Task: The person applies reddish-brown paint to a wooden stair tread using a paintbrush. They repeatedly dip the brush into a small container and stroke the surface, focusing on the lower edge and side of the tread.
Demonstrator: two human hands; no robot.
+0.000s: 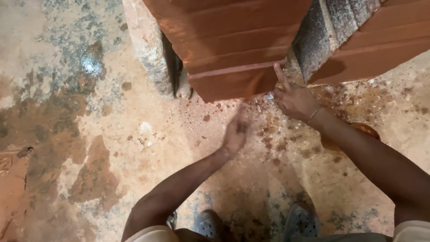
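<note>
Bldg site: red hollow bricks [233, 40], mortar-stained floor [112, 148].

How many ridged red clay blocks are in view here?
2: one large ridged red clay block at top centre, touched by the right hand; another at top right, partly cut off. More may be hidden.

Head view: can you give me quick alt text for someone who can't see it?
Seen from above, a person's right hand touches the lower edge of a large red clay block with one raised finger. The left hand, blurred, is open over a stained, grit-strewn concrete floor. Grey shoes show at the bottom.
</note>
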